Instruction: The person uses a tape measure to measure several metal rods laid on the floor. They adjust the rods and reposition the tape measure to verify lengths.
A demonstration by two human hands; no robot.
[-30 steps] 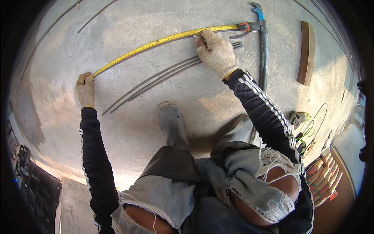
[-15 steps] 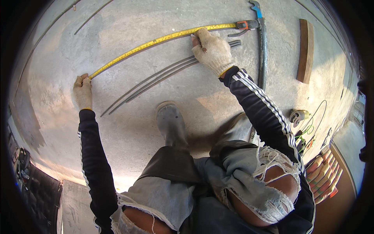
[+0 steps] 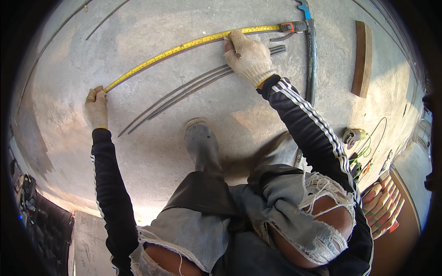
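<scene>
A yellow tape measure (image 3: 179, 48) is drawn out in a long bowed line across the concrete, its orange and black case (image 3: 293, 27) at the far right end. My left hand (image 3: 96, 109), in a knitted cream glove, is closed on the tape's left end. Farther right, my right hand (image 3: 250, 57), in a matching glove, pinches the tape between thumb and fingers short of the case. A dark edge runs under the tape; whether it is a rod or shadow is unclear. Thin grey metal rods (image 3: 184, 90) lie nearer me, partly hidden by my right hand.
A long metal bar (image 3: 311, 69) with a blue hooked end (image 3: 304, 9) lies right of the case. Beyond it is a brown strip (image 3: 362, 60). A power tool (image 3: 352, 136) with green cord and striped gloves (image 3: 384, 207) are at right. My boot (image 3: 201, 142) is below the rods.
Both hands have shifted very slightly left and up in the picture, still on the tape. The rods and bar look unmoved.
</scene>
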